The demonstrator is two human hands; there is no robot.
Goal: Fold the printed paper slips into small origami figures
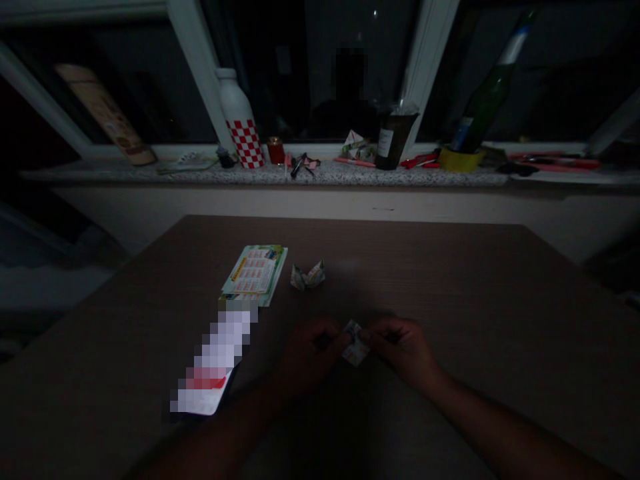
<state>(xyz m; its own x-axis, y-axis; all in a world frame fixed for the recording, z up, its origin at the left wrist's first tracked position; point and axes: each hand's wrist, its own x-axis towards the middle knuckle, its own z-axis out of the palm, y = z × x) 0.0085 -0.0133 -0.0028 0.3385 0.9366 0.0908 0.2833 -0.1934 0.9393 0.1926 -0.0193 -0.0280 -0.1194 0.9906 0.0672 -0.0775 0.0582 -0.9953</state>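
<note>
Pinching a small paper [356, 351] with both hands, left hand [313, 348] at its nine o'clock, right hand [406, 343] at its three. Could go wrong pretty easily tbh: might crease crooked from pulling harder on one side, or rip at a corner from tugging both ways on such a little piece. Pretty dim here too, so easy to misjudge an edge and press a fold off line. Might also spring loose from relaxing one pinch too soon.

As for pose: curled in at the knuckles on both sides, thumbs on top and aimed at each other, nearly meeting over the paper. Angled in from about eight o'clock with the left forearm, four with the right. Can't tell if resting on the counter [475, 300] or held just above.

Further out, watch the folded bit [315, 274] at eleven o'clock, near enough to get knocked by a careless left-hand swing. Past that at ten, see a stack of slips [253, 272]. Mind the lit phone [216, 363] round at nine, easily bumped by a stray left forearm. Way off at eleven, spot a white bottle [243, 120] on the sill [325, 173], too far to matter.
</note>
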